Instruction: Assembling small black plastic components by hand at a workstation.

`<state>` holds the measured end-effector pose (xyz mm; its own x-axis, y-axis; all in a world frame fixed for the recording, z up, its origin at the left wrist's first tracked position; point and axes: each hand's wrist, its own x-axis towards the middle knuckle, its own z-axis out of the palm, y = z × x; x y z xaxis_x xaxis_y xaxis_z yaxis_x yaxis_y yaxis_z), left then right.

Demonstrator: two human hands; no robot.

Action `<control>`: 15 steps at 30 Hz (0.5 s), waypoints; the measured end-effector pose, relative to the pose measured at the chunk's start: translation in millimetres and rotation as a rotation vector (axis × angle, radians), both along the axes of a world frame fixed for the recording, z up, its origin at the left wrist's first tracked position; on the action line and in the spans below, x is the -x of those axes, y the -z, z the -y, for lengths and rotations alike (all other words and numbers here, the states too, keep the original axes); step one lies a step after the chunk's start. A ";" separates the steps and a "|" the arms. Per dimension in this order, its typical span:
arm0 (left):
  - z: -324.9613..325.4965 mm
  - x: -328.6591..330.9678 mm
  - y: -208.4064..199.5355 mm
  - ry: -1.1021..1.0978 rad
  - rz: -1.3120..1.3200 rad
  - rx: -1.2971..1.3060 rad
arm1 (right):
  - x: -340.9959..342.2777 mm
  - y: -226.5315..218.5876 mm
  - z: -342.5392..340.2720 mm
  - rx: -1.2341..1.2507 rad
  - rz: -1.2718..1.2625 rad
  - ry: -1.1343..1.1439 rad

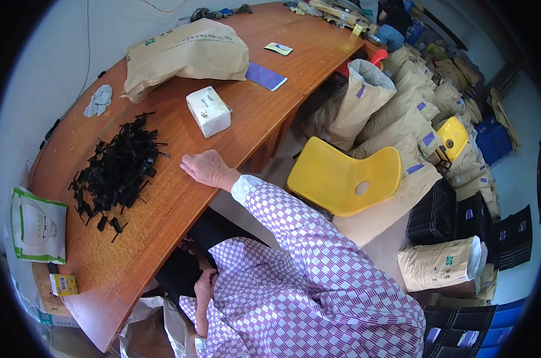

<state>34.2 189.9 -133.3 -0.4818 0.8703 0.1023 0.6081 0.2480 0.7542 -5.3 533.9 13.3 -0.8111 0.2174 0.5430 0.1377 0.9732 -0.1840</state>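
My right hand (207, 168) rests on the near edge of the wooden table (249, 140), its fingers bent and drawn together, with no object visible in them. To its left lies a spread heap of small black plastic parts (118, 170), several with thin stems; the hand is apart from it. A white paper-wrapped pack (209, 111) stands just beyond the hand. Down by my lap, below the table edge, my left hand (205, 285) is curled beside the dark trousers. Its fingertips are partly hidden, so whatever is inside cannot be made out.
A large brown paper sack (187, 56) lies on the table beside a purple booklet (265, 77). A crumpled tissue (99, 100) and a white-and-green bag (39, 227) are at left. Right of me are a yellow chair (342, 176), filled sacks (395, 116) and black crates (431, 212). Another person (394, 25) is far back.
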 end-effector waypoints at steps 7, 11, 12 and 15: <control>-16.0 6.1 6.6 0.040 0.030 0.074 | -14.5 3.9 -6.1 0.127 0.025 -0.062; -18.6 14.7 6.3 -0.138 0.135 0.135 | -89.0 -22.1 -32.5 0.333 -0.330 0.093; -18.8 16.2 5.7 -0.238 0.263 0.144 | -120.5 -30.2 -47.3 0.447 -0.269 0.254; -27.1 25.7 10.8 -0.193 0.205 0.222 | -226.6 -23.7 -153.3 0.306 -0.490 0.531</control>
<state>8.5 217.0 -144.1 -0.6304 0.7514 -0.1948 0.3760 0.5152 0.7702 221.4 687.2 37.0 -0.2401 0.7070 0.6652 0.4045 0.6957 -0.5935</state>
